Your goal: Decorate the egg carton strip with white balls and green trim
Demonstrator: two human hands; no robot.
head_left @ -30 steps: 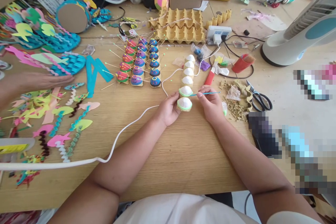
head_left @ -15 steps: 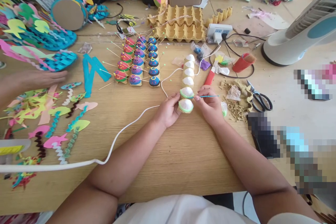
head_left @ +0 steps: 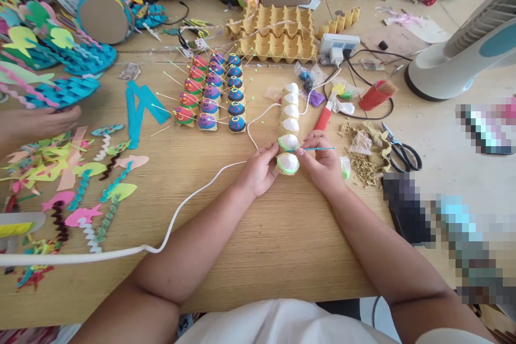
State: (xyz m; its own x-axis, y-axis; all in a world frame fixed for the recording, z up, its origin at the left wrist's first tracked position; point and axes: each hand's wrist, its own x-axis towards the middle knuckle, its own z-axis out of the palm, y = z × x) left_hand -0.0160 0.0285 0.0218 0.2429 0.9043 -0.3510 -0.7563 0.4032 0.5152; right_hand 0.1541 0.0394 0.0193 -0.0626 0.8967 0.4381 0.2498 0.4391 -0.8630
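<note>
A strip of egg-carton cups with white domed tops (head_left: 290, 124) lies lengthwise in front of me. Light green material edges the two nearest domes. My left hand (head_left: 261, 171) grips the strip's near end from the left, its fingers partly hidden. On the right, my right hand (head_left: 322, 161) pinches a thin blue tool (head_left: 320, 148), whose tip meets the strip between the two nearest domes. Left of the strip stand three rows of painted cups: red (head_left: 187, 100), purple (head_left: 209, 106) and dark blue (head_left: 236, 95), many with thin pins sticking out.
Another person's hand (head_left: 60, 118) holds a blue woven piece (head_left: 66, 91) at the left, above paper fish. Scissors (head_left: 403, 153), a phone (head_left: 407, 209) and a fan (head_left: 439, 70) are on the right. A white cable (head_left: 177, 215) crosses my left forearm.
The other person's hand and the blue woven piece have shifted left. My hands keep nearly the same hold; the near end of the strip sits very slightly further right in view.
</note>
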